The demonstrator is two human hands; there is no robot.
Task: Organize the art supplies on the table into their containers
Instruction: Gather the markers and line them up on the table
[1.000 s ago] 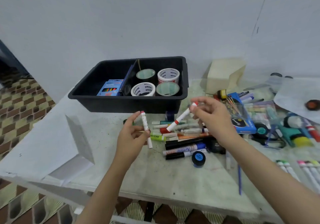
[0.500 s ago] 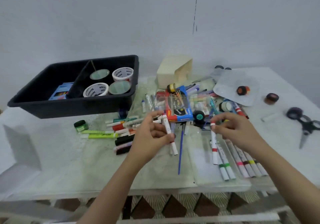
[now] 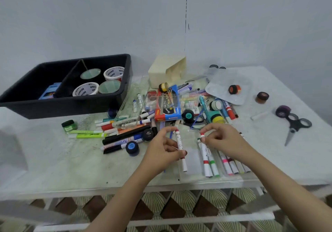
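Note:
My left hand [image 3: 164,148] pinches a white marker with red bands [image 3: 180,146] between thumb and fingers, held above the table. My right hand [image 3: 223,140] pinches the top end of another red-banded white marker [image 3: 204,152], which lies at the left end of a row of markers [image 3: 228,163] in a clear flat case [image 3: 194,167] near the front edge. A heap of loose markers and pens [image 3: 124,134] lies left of my hands. The black bin [image 3: 59,104] at the back left holds tape rolls [image 3: 85,89] and a blue box [image 3: 48,92].
A red and blue marker box [image 3: 168,112], small paint jars [image 3: 132,148] and a green jar [image 3: 69,125] lie among the clutter. Scissors [image 3: 294,125] sit at the right, a cream box [image 3: 166,72] at the back, a clear lid [image 3: 222,84] with an orange-black jar.
The view has swung right from the bin to the marker row. My right hand carried its marker down into the row; my left hand came along with its marker.

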